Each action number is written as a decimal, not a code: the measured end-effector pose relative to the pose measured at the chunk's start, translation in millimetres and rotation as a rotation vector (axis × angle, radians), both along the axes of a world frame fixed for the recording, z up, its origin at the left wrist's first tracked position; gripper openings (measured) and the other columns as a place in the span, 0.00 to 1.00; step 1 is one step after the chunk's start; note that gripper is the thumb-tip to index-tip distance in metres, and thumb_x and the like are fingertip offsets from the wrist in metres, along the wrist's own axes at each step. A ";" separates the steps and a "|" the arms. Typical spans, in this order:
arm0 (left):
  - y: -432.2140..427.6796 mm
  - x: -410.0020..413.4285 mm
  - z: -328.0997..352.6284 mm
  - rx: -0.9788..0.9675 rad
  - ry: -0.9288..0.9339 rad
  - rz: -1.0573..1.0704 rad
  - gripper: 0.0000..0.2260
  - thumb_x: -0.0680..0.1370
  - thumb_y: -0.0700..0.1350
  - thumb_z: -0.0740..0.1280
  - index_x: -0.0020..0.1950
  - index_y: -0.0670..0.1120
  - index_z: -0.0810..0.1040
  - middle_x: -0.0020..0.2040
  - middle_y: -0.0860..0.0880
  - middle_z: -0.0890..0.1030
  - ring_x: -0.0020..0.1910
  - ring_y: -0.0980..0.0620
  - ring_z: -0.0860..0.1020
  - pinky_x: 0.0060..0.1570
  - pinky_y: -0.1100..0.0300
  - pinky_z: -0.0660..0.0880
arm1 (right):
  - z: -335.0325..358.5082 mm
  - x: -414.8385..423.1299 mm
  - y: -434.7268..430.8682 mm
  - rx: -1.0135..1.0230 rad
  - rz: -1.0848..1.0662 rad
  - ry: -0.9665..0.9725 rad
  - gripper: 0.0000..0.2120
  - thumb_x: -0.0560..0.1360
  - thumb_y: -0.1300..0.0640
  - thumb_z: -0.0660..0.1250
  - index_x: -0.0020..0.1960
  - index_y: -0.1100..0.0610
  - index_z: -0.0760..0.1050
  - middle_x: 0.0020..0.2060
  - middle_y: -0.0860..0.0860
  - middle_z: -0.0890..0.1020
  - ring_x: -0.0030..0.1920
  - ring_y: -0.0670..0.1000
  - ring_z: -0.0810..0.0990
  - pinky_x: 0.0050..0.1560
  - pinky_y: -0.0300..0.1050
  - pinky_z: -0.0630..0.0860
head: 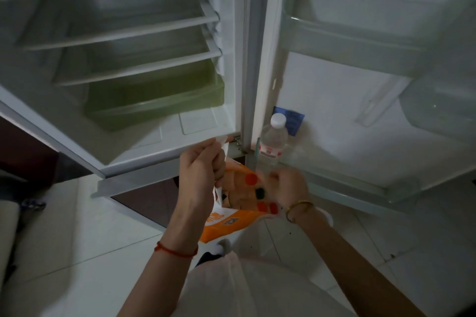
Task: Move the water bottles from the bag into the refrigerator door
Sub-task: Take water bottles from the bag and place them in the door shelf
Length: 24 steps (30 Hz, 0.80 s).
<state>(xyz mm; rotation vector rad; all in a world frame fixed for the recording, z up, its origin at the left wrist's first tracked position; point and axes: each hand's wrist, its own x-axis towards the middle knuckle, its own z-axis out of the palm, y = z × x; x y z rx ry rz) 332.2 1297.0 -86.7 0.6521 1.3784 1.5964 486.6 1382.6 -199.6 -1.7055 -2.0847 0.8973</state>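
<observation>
An orange and white bag (226, 224) with a printed face hangs in front of the open refrigerator. My left hand (199, 175) is shut on its white handles and holds it up. A clear water bottle (273, 140) with a white cap and a red label stands upright at the left end of the door's bottom shelf (340, 194). My right hand (287, 185) is blurred just below the bottle, between it and the bag's mouth. Its fingers are curled, and I cannot tell whether they touch the bottle. The bag's inside is hidden.
The refrigerator body (128, 59) stands open on the left with bare glass shelves and a green drawer (154, 98). The door has an upper shelf (355, 38) and a blue sticker (292, 121). White floor tiles lie below, with a pale seat (15, 226) at left.
</observation>
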 end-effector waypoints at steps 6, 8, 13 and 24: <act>-6.7 12.0 1.5 0.013 -0.007 -0.001 0.16 0.81 0.34 0.55 0.34 0.45 0.65 0.25 0.51 0.60 0.22 0.56 0.57 0.21 0.65 0.56 | -44.8 -11.8 -5.7 -0.335 -0.008 0.054 0.22 0.77 0.43 0.63 0.31 0.57 0.71 0.27 0.52 0.73 0.29 0.50 0.72 0.32 0.38 0.68; -8.6 15.3 0.5 0.014 -0.016 -0.004 0.12 0.81 0.34 0.55 0.40 0.41 0.72 0.25 0.51 0.60 0.22 0.56 0.57 0.20 0.66 0.57 | -51.6 -17.3 -7.0 -0.371 -0.086 0.118 0.18 0.78 0.47 0.63 0.40 0.61 0.76 0.34 0.56 0.79 0.36 0.53 0.76 0.36 0.38 0.70; -15.8 23.9 1.4 0.015 -0.034 0.007 0.09 0.82 0.35 0.55 0.57 0.40 0.73 0.24 0.53 0.60 0.21 0.57 0.58 0.20 0.66 0.58 | -63.9 -23.6 -15.9 -0.460 -0.352 0.225 0.21 0.75 0.42 0.65 0.52 0.60 0.80 0.49 0.61 0.83 0.51 0.61 0.82 0.57 0.53 0.78; -28.3 30.3 10.9 0.053 -0.084 0.144 0.10 0.82 0.35 0.54 0.57 0.40 0.73 0.23 0.54 0.59 0.21 0.58 0.56 0.20 0.67 0.57 | -46.5 -8.4 -46.9 -0.088 -0.139 0.225 0.10 0.71 0.50 0.72 0.48 0.55 0.80 0.39 0.49 0.82 0.43 0.50 0.81 0.43 0.39 0.71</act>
